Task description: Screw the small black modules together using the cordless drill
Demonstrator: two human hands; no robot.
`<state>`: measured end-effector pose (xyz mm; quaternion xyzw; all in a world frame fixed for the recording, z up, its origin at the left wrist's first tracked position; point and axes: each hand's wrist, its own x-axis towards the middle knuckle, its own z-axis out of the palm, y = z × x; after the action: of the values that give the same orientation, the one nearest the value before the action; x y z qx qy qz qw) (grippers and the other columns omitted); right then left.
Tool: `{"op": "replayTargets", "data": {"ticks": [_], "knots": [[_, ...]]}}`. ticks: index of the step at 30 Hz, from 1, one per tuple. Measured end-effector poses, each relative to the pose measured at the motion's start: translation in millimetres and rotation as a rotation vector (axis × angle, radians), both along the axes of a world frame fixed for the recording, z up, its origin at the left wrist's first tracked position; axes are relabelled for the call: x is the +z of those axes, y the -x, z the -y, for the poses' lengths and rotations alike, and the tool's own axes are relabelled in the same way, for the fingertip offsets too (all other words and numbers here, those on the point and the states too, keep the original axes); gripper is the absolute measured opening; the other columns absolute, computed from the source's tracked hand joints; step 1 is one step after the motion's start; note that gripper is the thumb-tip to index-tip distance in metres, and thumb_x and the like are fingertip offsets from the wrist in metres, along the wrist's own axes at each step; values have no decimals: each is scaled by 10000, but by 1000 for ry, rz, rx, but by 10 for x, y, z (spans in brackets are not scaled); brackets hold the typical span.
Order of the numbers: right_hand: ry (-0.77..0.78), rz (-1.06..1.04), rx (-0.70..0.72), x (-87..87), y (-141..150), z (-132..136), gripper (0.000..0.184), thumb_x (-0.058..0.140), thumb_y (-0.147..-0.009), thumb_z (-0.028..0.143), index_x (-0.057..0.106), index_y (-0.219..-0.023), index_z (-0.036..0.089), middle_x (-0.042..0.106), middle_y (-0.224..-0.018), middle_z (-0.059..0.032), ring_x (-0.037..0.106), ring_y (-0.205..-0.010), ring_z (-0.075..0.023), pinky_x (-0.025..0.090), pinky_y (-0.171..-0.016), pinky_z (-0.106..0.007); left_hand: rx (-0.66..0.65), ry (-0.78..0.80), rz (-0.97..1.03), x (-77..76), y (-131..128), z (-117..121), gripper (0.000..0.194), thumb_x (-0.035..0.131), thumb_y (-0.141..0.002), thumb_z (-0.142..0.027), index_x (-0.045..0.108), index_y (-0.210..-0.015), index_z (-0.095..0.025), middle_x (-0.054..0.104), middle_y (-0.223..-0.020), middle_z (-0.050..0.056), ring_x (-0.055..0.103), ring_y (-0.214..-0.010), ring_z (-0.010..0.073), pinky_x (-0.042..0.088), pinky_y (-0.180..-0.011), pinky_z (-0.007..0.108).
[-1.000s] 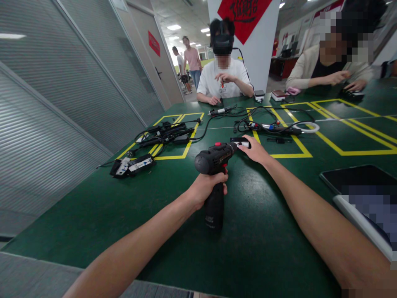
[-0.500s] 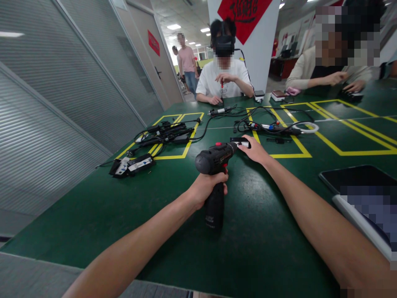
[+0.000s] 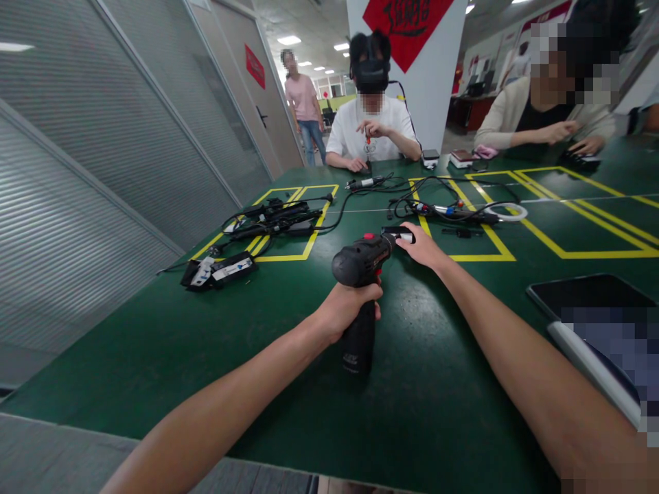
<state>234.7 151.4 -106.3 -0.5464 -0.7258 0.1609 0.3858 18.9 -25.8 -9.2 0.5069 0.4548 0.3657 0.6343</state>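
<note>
My left hand (image 3: pixel 350 307) is wrapped round the handle of a black cordless drill (image 3: pixel 360 262) with red accents. The drill's chuck points away from me, towards a small black-and-silver block (image 3: pixel 404 236) on the green table (image 3: pixel 247 384). Whether the bit touches that block is hidden behind the chuck. On the right side of the block, my right hand (image 3: pixel 423 245) grips it between thumb and fingers.
Black cables and adapters (image 3: pixel 281 223) lie in a yellow-taped area at left, a black-and-white device (image 3: pixel 219 271) before them. A cabled pen-shaped tool (image 3: pixel 447 211) lies beyond my right hand. A tablet-like device (image 3: pixel 597 302) is at right. Two people sit opposite.
The back of the drill has shifted slightly right, while its chuck stays at the block. My right hand has hardly moved. In the background, a person in pink has walked left.
</note>
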Motion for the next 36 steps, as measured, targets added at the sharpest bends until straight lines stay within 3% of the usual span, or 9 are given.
{"op": "replayTargets", "data": {"ticks": [9, 36], "knots": [[-19, 7, -13, -21, 53, -10, 472, 574, -846, 376, 547, -1294, 230, 575, -1185, -111, 591, -1050, -270, 464, -961, -430, 39, 35, -30, 47, -39, -2, 164, 619, -695, -199, 531, -826, -155, 508, -599, -32, 542, -469, 101, 388, -489, 223], [97, 26, -16, 19, 66, -26, 505, 521, -872, 400, 499, -1356, 256, 508, -1238, -117, 574, -1093, -280, 436, -1001, -430, 25, -2, -18, -4, -31, -27, 185, 615, -705, -195, 525, -861, -152, 535, -685, -18, 558, -486, 102, 406, -507, 233]]}}
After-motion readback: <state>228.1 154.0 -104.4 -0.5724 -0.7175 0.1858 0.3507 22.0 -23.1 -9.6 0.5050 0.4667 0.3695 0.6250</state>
